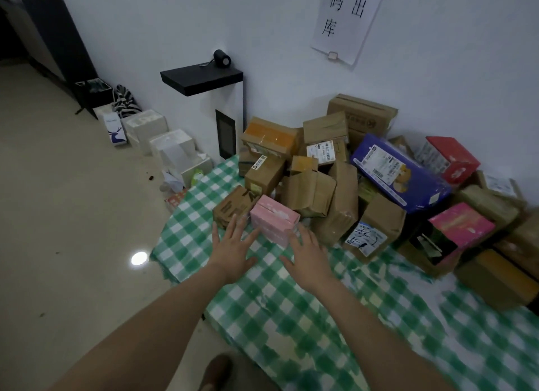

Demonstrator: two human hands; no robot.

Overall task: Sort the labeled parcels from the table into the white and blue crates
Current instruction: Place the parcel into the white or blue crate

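One head-worn wide-angle view looks forward and down, close above the table (pixel 320 317)

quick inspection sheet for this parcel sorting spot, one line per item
surface: green checked cloth covers it
job's things: parcel pile against the wall; pink box at its front; crates not in view
clutter: white boxes on the floor along the wall
hands: left hand and right hand open, fingers spread, either side of the pink box; contact unclear
cables: thin cord or strap by the black cylinder on the shelf
surroundings: white wall, paper sign, pale floor
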